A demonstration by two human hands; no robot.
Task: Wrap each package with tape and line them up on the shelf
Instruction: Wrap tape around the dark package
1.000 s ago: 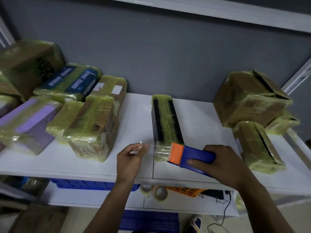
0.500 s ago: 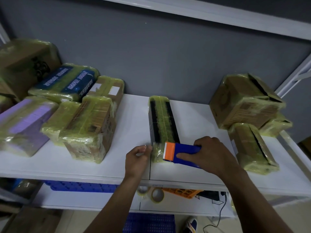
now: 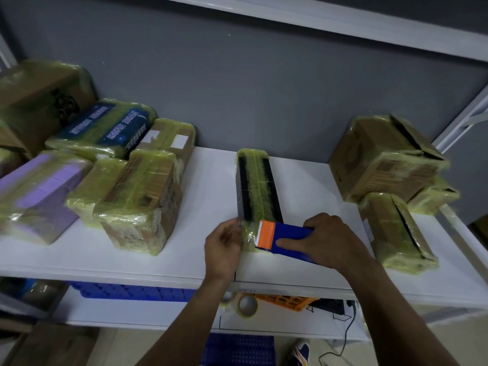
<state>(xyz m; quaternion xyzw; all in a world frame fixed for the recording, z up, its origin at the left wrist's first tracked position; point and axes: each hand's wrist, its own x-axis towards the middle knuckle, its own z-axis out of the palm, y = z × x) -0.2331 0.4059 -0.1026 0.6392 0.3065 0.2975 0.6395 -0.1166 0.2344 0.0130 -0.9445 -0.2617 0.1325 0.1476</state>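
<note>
Right hand (image 3: 330, 240) clamps the tape dispenser (image 3: 286, 237), now against the black package (image 3: 257, 186); left hand (image 3: 223, 247) grip impossible to tell, fingertips hidden.

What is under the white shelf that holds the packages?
A lower shelf carries a blue crate, an orange crate and a tape roll. The upper shelf covers their rear parts.

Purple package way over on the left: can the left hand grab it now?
Probably not right away. The left hand is busy pinching the tape at the black package, and a brown package sits between it and the purple package. It would need to let go and reach around.
</note>
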